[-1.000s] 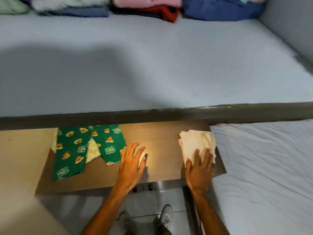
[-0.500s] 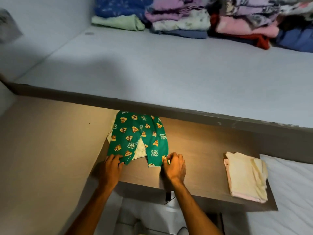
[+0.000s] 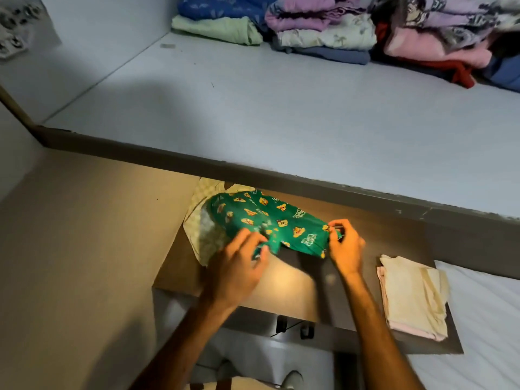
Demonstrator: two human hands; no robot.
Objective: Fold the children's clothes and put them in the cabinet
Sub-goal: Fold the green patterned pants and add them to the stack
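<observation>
Small green children's trousers with orange cartoon prints are lifted off a brown pull-out board. My left hand pinches the near left leg end. My right hand grips the right leg end. The cloth hangs bunched between both hands. Under it lies a pale checked garment, partly hidden. A folded cream and pink stack rests on the board's right side.
A grey shelf above the board holds piles of folded clothes along its back. A beige panel rises on the left. A white mattress lies at the right. Floor and my shoes show below.
Both hands went from the board and cream stack to the green trousers, took hold of the leg ends and lifted them off the board. The camera turned left.
</observation>
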